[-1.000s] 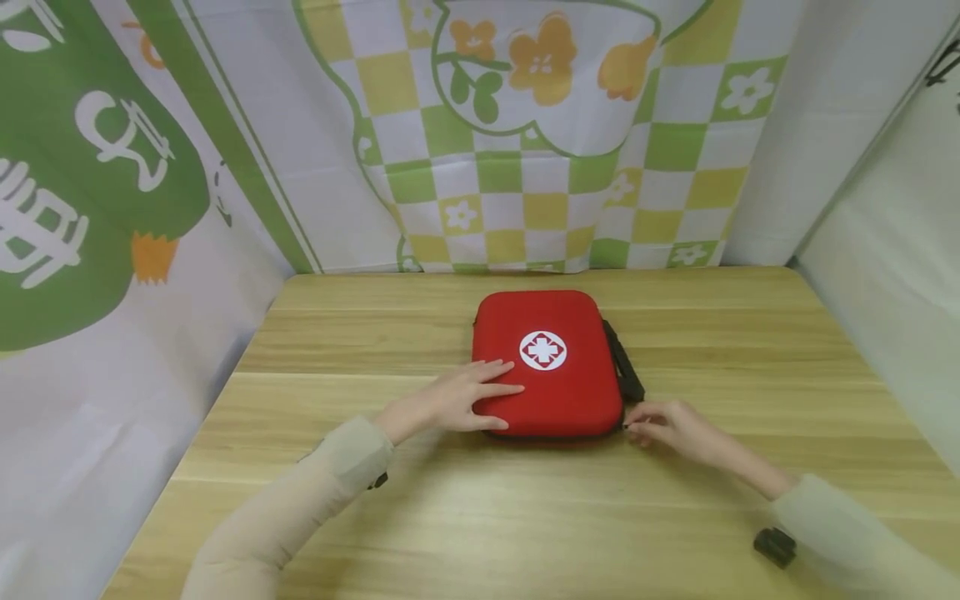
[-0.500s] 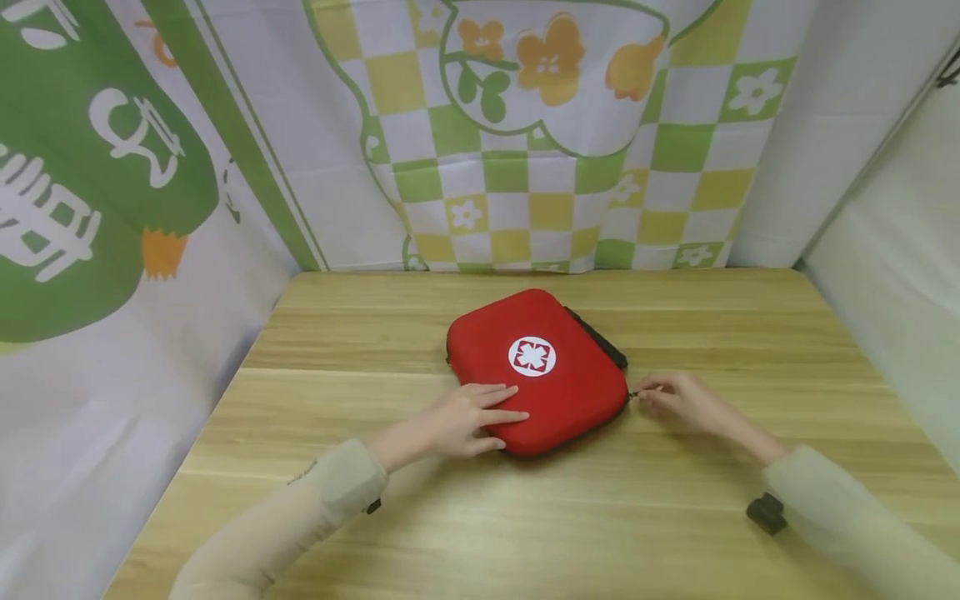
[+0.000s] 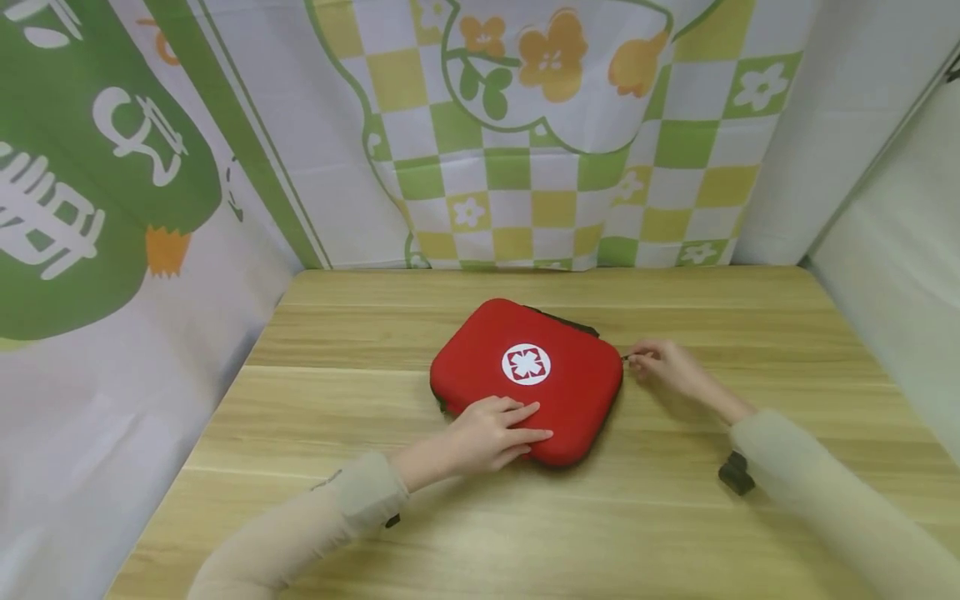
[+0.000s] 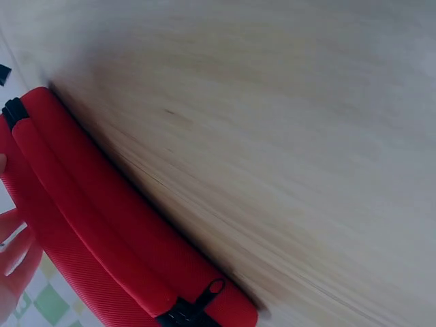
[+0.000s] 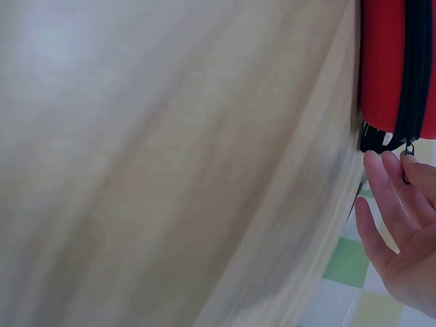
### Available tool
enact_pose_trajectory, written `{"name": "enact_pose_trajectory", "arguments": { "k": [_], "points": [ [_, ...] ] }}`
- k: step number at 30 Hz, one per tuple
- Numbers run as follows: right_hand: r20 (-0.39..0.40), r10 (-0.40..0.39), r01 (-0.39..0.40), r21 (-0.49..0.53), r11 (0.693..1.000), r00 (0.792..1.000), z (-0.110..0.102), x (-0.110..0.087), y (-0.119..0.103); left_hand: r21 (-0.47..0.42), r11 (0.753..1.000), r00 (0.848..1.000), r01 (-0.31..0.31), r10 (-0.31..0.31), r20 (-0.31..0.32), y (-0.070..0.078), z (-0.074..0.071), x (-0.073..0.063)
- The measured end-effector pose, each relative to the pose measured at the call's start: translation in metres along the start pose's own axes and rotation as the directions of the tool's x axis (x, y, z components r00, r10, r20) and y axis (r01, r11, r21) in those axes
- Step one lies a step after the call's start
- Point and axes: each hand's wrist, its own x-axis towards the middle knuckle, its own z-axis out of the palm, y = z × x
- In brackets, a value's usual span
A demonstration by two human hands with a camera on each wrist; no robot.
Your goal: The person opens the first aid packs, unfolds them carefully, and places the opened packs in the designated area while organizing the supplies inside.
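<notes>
A red zippered first-aid case (image 3: 487,342) with a round white cross emblem (image 3: 526,364) lies turned at an angle on the wooden table. My left hand (image 3: 491,435) rests on the lid near the front edge, its fingers straight and spread. At the case's right corner my right hand (image 3: 667,367) pinches a small zipper pull (image 5: 407,170) between thumb and fingers. The black zipper (image 5: 417,68) runs up to that pull in the right wrist view. Another zipper pull (image 4: 211,291) hangs free on the side seen in the left wrist view. A black carry handle (image 3: 570,322) sits along the far side.
The wooden table (image 3: 360,333) extends around the case. Behind it hangs a checked, flowered cloth (image 3: 540,183), with pale cloth walls at left and right. A small black device (image 3: 737,475) is at the right wrist.
The case has turned counterclockwise, bringing its handle from the right side to the far side. My right hand has moved away from me with the zipper pull; my left hand has shifted slightly right.
</notes>
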Motion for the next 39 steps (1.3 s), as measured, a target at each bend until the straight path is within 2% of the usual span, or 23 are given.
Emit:
{"name": "enact_pose_trajectory", "arguments": {
  "k": [4, 10, 15, 19, 25, 28, 33, 36, 39],
  "points": [
    [-0.022, 0.026, -0.025, 0.022, 0.999, 0.999, -0.001, 0.008, 0.003, -0.020, 1.000, 1.000, 0.002, -0.002, 0.016, 0.004, 0.004, 0.008],
    [0.006, 0.128, -0.128, 0.085, 0.988, 0.992, -0.002, 0.016, 0.004, -0.085, 0.994, 0.992, 0.061, -0.052, 0.112, 0.009, 0.006, 0.015],
    [0.006, 0.118, -0.119, 0.048, 0.992, 0.993, -0.003, 0.017, 0.005, -0.072, 0.990, 0.978, 0.120, -0.105, 0.181, 0.012, 0.006, 0.021],
    [0.005, 0.096, -0.096, 0.013, 0.995, 0.995, -0.004, 0.013, 0.003, -0.053, 0.989, 0.967, 0.141, -0.126, 0.222, 0.013, 0.005, 0.026],
    [-0.001, 0.002, -0.002, -0.070, 0.998, 1.000, -0.006, 0.003, 0.002, -0.037, 0.987, 0.961, 0.154, -0.141, 0.239, 0.013, 0.004, 0.030],
    [0.045, -0.018, 0.022, -0.077, 0.997, 0.999, -0.006, -0.006, -0.002, -0.040, 0.986, 0.960, 0.161, -0.147, 0.236, 0.012, 0.005, 0.030],
    [0.145, -0.021, 0.026, -0.031, 0.999, 0.989, 0.003, -0.028, -0.015, -0.019, 0.989, 0.969, 0.145, -0.138, 0.207, 0.011, 0.006, 0.031],
    [0.166, -0.056, 0.060, -0.018, 0.998, 0.985, 0.011, -0.041, -0.025, -0.002, 0.990, 0.970, 0.142, -0.138, 0.199, 0.009, 0.005, 0.031],
    [0.190, -0.080, 0.071, 0.053, 0.996, 0.978, 0.019, -0.054, -0.035, 0.004, 0.990, 0.968, 0.143, -0.141, 0.205, 0.008, 0.005, 0.032]
  ]
}}
